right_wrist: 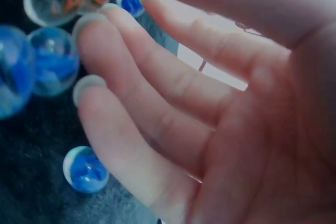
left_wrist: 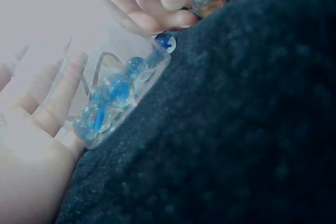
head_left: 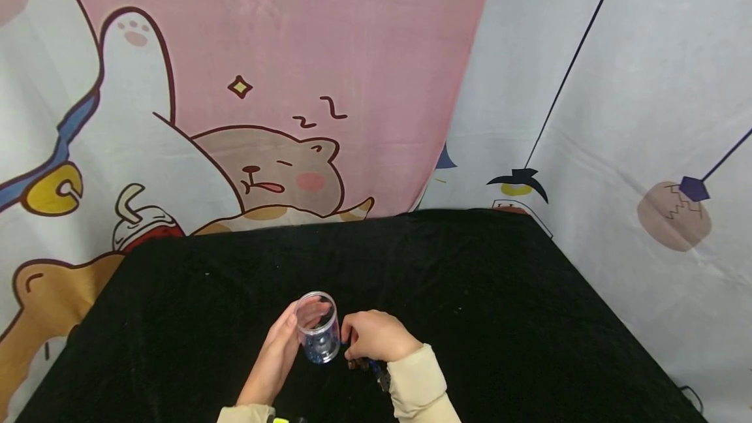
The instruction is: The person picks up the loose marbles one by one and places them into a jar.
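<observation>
Several loose marbles (right_wrist: pixel 54 61) lie on the black cloth (head_left: pixel 499 318) beneath the right hand (head_left: pixel 378 337), an orange-streaked marble (left_wrist: pixel 209 0) among them. That hand's fingers are curved and partly apart, a blue marble (right_wrist: pixel 130 2) near the index tip; from my remote seat I cannot tell whether it is pinched. I judge these marbles hard and slick, apt to roll, best taken at the widest girth between fingertips. Just past them I see the clear jar (head_left: pixel 320 330), mouth upward, jarred blue marbles (left_wrist: pixel 116 88) at its bottom, the left hand (head_left: pixel 279 346) holding its side. It looks light and stiff, safest held round the wall. Behind hangs a cartoon backdrop (head_left: pixel 382 38).
</observation>
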A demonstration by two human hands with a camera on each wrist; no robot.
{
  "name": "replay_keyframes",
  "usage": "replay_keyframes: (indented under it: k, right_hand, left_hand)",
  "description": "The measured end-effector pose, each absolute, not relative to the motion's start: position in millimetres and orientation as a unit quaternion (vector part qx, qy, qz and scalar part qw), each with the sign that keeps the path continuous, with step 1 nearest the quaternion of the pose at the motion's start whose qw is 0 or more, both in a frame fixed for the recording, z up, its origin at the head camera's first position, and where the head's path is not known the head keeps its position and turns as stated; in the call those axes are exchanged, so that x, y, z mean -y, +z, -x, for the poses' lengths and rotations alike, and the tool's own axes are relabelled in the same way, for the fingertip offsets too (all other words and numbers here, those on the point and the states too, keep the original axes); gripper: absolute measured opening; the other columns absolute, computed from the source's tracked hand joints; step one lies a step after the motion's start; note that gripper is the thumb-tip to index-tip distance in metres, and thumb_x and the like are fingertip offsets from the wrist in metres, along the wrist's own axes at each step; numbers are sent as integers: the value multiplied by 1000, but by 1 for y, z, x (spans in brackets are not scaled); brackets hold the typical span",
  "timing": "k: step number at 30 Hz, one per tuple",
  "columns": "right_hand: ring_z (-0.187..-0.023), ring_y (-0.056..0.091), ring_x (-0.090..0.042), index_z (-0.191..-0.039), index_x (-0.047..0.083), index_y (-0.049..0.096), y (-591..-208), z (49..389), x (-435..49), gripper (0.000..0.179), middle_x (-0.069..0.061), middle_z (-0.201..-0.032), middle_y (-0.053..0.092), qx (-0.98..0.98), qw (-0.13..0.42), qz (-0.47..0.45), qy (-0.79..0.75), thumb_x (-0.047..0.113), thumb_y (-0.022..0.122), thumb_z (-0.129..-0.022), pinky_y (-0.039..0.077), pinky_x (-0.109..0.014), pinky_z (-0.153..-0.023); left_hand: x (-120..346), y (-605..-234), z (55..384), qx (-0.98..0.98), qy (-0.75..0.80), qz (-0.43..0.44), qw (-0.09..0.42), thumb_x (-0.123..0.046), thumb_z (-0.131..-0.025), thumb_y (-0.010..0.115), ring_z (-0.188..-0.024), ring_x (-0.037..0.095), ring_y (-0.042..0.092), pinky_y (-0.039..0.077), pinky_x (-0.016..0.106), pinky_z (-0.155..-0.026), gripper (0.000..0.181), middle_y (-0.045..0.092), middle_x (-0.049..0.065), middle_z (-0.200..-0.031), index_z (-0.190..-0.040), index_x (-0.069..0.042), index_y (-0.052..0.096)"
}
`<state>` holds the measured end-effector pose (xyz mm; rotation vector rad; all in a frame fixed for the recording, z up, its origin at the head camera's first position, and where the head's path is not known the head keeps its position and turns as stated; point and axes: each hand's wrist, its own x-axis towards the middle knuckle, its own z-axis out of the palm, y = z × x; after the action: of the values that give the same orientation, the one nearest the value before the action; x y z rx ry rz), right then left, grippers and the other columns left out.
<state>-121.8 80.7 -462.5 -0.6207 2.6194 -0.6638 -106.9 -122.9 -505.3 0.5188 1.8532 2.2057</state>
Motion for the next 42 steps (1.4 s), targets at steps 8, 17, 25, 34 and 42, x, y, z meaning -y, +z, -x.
replay_keyframes:
  k: [8,17,25,34,42]
  right_hand:
    - [-51,47,-4,-78,20,57,-468,123,-77,16,12,-61,49,-939,140,206,-236,23,72,-72,38,-24,-48]
    - [-49,47,-6,-86,19,59,-476,127,-75,15,11,-61,49,-937,129,193,-261,24,70,-76,38,-25,-46]
    - [-52,46,-6,-82,19,62,-478,126,-72,12,11,-61,48,-944,122,190,-239,24,70,-75,38,-23,-49]
    - [-53,46,-6,-76,20,61,-476,126,-71,10,11,-62,48,-947,126,195,-222,24,70,-75,39,-23,-50]
    - [-52,46,-5,-77,19,61,-478,127,-73,10,12,-61,49,-943,113,200,-239,24,69,-75,39,-23,-50]
  left_hand:
    - [122,-505,106,-622,756,-181,99,-29,-99,20,-124,32,33,18,50,-102,43,40,17,-132,-134,-8,33]
    - [121,-501,104,-620,757,-174,107,-28,-99,20,-124,31,33,17,52,-102,43,41,16,-132,-134,-8,33]
    - [122,-502,105,-618,757,-185,104,-28,-99,20,-124,33,32,18,52,-101,44,40,18,-132,-135,-6,31]
    - [122,-504,105,-615,759,-190,98,-27,-99,20,-123,34,33,19,50,-101,43,40,19,-132,-134,-5,32]
    - [121,-505,105,-615,759,-191,97,-26,-99,19,-124,33,33,20,50,-101,43,39,19,-132,-134,-5,32]
